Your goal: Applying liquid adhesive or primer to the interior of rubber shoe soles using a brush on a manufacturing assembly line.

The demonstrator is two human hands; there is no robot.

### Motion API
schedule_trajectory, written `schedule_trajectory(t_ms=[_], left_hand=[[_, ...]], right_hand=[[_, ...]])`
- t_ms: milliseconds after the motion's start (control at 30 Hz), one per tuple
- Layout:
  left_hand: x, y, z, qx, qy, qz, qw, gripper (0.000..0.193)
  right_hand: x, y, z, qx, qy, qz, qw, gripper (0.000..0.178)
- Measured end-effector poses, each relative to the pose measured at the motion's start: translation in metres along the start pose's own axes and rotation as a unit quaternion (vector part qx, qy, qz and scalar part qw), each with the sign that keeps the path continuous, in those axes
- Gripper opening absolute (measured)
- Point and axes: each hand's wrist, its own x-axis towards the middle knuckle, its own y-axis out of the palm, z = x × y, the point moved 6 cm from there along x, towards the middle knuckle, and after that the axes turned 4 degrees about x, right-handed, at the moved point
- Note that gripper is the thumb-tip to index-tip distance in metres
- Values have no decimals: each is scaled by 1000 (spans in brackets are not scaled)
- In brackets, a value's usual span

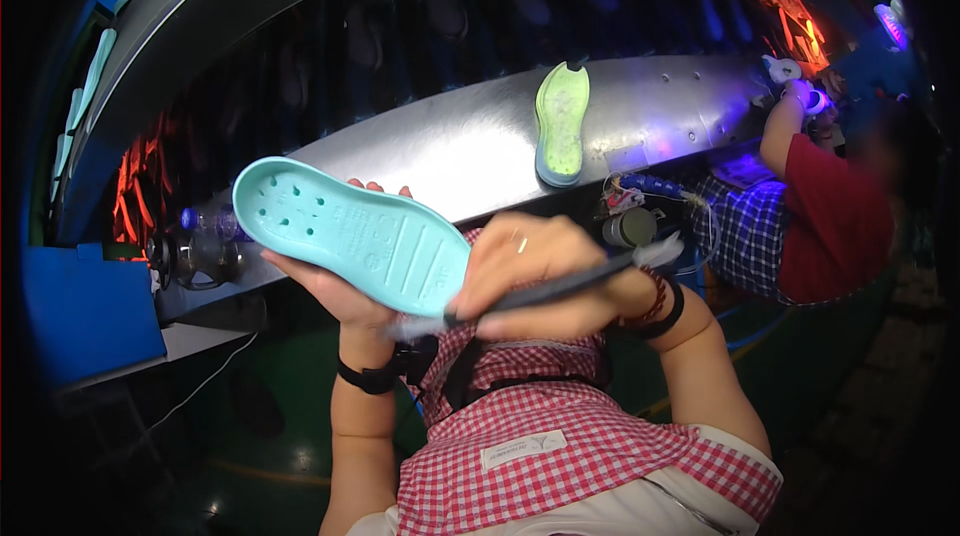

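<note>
A turquoise shoe sole point(350, 236) lies tilted across my left hand point(340, 288), whose fingers wrap its far edge and whose thumb side supports the near edge. Small holes and raised bars mark its upward face. My right hand point(540, 271) is closed on a dark-handled brush point(560, 289), blurred by motion. Pale bristles at the brush's lower end are by the sole's near right edge; whether they touch it I cannot tell. Another sole, yellow-green with a bluish end point(563, 121), rests on the metal ledge point(450, 151) beyond my hands.
Behind the ledge runs a dark conveyor point(400, 36) with dim soles on it. Orange-glowing heaters point(790, 21) stand at both ends. A clear bottle point(205, 226) and a blue box point(90, 306) are at left. At right are a round container point(630, 228) and a co-worker in red point(835, 221).
</note>
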Motion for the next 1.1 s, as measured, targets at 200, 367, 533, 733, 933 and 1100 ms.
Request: schedule_trajectory(t_ms=[200, 367, 533, 733, 933, 1100], left_hand=[[1, 9, -17, 34, 45, 60, 997, 85], [5, 10, -21, 39, 52, 45, 997, 93], [9, 20, -24, 33, 31, 119, 992, 93], [7, 44, -21, -43, -2, 10, 999, 79], [-11, 39, 3, -89, -27, 62, 994, 70], [-5, 23, 0, -78, -26, 64, 995, 67]], right_hand=[[-8, -5, -7, -62, 25, 114, 991, 22], [-11, -31, -24, -22, 155, -50, 986, 25], [-17, -17, -33, 149, 107, 58, 981, 21], [-14, -9, -60, 425, 186, -108, 879, 18], [-15, 6, -45, 240, 190, -71, 949, 17], [-6, -2, -37, 137, 159, -58, 976, 21]])
